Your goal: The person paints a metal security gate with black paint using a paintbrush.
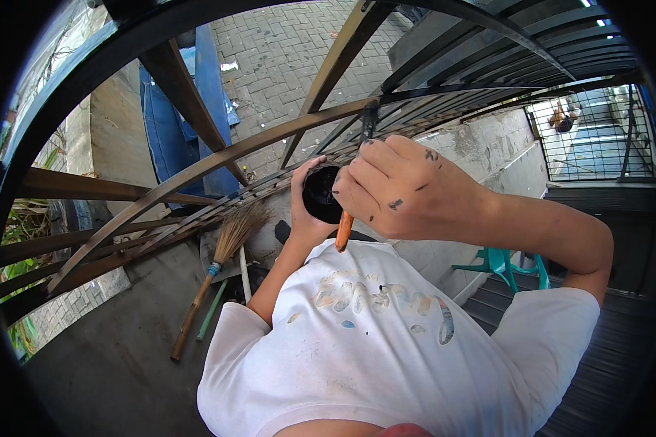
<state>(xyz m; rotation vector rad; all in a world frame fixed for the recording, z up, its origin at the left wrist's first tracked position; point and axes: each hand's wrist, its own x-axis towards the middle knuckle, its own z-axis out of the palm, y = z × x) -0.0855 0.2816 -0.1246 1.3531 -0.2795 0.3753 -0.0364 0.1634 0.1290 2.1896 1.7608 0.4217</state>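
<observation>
My right hand [399, 188], spotted with dark paint, grips a paintbrush by its orange handle [344, 232]. The black, paint-coated bristles [370, 117] point away from me and meet or overlap a curved metal rail [328, 117] of the fence; whether they touch it I cannot tell. Close beside it, my left hand [305, 205] is wrapped around a round container [321, 194] with a black inside and dark, glossy paint in it. Part of the container is hidden behind my right fingers. Metal bars, some brownish and some black, surround the upper view.
A stick broom [235, 235] with a wooden handle leans at the lower left, near a green stick [211, 310]. Blue sheeting [167, 131] lies beyond the bars by block paving [268, 65]. At the right are a green plastic stool [497, 265] and a wire grid [590, 136].
</observation>
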